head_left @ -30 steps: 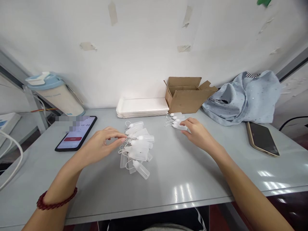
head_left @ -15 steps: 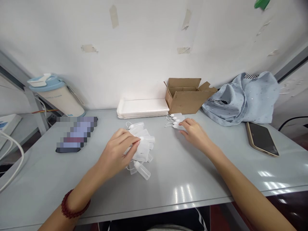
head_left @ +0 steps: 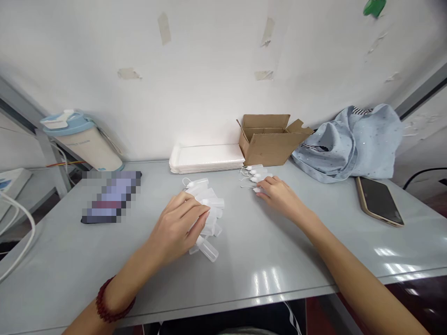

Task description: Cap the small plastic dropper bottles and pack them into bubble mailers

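Note:
My left hand (head_left: 185,218) is over a loose pile of small translucent plastic dropper bottles (head_left: 214,203), thumb and fingertips pinched together. Anything between those fingertips is too small or hidden to make out. One bottle (head_left: 208,250) lies at the near end of the pile, partly beneath my hand. On the right, my right hand (head_left: 279,195) has its fingers closed around another small bottle (head_left: 257,190), whose white tip and thin cap strap point left. Just beyond it, several similar bottles (head_left: 256,172) lie side by side in a short row, tips to the left.
A stack of white trays (head_left: 206,156) and an open cardboard box (head_left: 268,146) stand against the wall. A blue cloth bag (head_left: 349,142) and a phone (head_left: 380,201) are at right. Another phone (head_left: 111,197) and a tumbler (head_left: 87,142) are at left.
My left hand has shifted slightly right over the pile. My right hand has drawn a little nearer, and the bottle in its fingers now lies apart from the near side of the row.

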Motion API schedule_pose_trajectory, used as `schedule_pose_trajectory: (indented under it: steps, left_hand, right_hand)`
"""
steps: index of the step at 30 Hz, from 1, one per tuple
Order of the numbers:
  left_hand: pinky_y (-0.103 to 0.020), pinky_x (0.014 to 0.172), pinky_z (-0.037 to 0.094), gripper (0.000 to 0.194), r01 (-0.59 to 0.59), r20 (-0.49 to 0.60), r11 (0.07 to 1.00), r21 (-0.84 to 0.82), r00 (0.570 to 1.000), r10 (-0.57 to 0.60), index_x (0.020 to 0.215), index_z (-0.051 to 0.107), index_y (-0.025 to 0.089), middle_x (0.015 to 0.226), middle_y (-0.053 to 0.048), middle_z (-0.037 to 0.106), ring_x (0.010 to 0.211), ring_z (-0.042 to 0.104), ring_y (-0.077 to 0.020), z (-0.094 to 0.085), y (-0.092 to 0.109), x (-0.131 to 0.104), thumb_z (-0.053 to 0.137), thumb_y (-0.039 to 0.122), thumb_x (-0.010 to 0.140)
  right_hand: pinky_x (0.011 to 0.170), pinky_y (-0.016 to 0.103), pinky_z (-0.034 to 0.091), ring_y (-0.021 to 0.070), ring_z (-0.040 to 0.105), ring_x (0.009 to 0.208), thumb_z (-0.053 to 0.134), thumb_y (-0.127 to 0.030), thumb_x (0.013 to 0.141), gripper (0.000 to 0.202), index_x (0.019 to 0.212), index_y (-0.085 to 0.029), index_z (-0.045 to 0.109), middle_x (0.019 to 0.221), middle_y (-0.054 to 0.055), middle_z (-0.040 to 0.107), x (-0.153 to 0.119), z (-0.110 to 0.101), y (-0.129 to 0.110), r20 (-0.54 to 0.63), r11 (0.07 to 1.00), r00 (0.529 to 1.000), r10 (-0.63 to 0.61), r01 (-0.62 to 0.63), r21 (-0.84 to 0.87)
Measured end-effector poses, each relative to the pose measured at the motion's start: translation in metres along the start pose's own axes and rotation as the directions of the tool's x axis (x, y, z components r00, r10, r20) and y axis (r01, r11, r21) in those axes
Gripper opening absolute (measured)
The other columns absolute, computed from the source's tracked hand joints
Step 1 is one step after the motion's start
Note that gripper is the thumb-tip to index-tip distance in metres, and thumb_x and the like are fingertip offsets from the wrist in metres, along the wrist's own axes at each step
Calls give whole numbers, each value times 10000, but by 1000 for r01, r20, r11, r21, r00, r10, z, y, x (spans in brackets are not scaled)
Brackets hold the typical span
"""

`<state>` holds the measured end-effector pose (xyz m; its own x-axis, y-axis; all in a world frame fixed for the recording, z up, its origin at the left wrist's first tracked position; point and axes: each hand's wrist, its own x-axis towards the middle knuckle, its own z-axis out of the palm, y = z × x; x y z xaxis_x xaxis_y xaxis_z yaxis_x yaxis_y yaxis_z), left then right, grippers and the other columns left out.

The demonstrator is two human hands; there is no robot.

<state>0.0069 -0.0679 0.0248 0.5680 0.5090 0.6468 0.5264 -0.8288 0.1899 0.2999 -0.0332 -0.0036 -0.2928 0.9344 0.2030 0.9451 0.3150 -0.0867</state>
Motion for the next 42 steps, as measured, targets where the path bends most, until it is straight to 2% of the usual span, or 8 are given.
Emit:
schedule_pose_trajectory:
  steps: [5,8,13,16,19,24,35,42]
  left_hand:
    - [-332,652,439,138,12,6,1000,-13,1000,-12,902,619,170,744,-45,648,733,481,-177,-1,2,0,534,78,844]
    - [-331,663,442,146,39,10,996,-77,999,-39,902,622,174,732,-39,638,738,477,-176,-2,6,2,539,69,843]
    - [-295,660,472,150,208,52,939,-275,978,-202,981,624,176,742,-32,628,771,515,-168,-5,11,4,547,123,864]
    - [-287,684,487,157,298,113,903,-308,954,-276,1009,633,185,790,-30,640,802,549,-164,-6,12,4,558,183,871]
    - [-273,659,491,157,351,153,873,-338,936,-317,997,644,193,783,-24,644,776,568,-158,-5,15,4,540,225,884]
    - [-246,630,462,187,395,232,852,-343,915,-331,846,652,184,735,-19,645,743,547,-148,-3,19,7,482,221,914]
    - [-254,676,434,148,366,276,852,-374,921,-275,887,646,177,727,-13,620,760,510,-150,0,22,4,500,165,907]
    - [-263,681,431,149,327,259,857,-398,936,-237,885,650,168,735,-28,619,765,494,-157,0,23,5,503,151,902]
  right_hand:
    - [705,299,465,205,580,864,494,-237,881,134,881,-170,610,887,76,650,-3,-19,-8,17,986,999,-35,32,167]
    - [546,234,407,171,563,805,470,-350,899,219,871,-184,609,879,48,634,-8,-35,-23,77,839,997,13,-53,541]
    - [595,239,395,138,529,738,478,-398,898,249,872,-192,615,815,16,596,-17,-48,-47,185,580,982,-46,-124,805]
    - [621,242,393,130,513,734,486,-376,900,230,860,-193,620,813,9,598,-20,-48,-56,216,518,971,-104,-133,845]
    - [652,239,394,124,501,753,495,-334,901,201,856,-194,633,825,4,603,-23,-45,-64,217,526,963,-162,-102,844]
    - [659,232,391,124,507,769,508,-315,895,185,877,-187,639,824,3,603,-25,-40,-70,214,523,947,-238,-61,850]
    - [698,248,386,116,508,752,495,-310,911,204,897,-183,654,814,1,607,-26,-42,-70,197,423,940,-278,-65,904]
    - [704,258,398,125,512,760,481,-345,915,233,933,-194,657,825,9,602,-27,-40,-72,204,441,932,-299,-54,896]
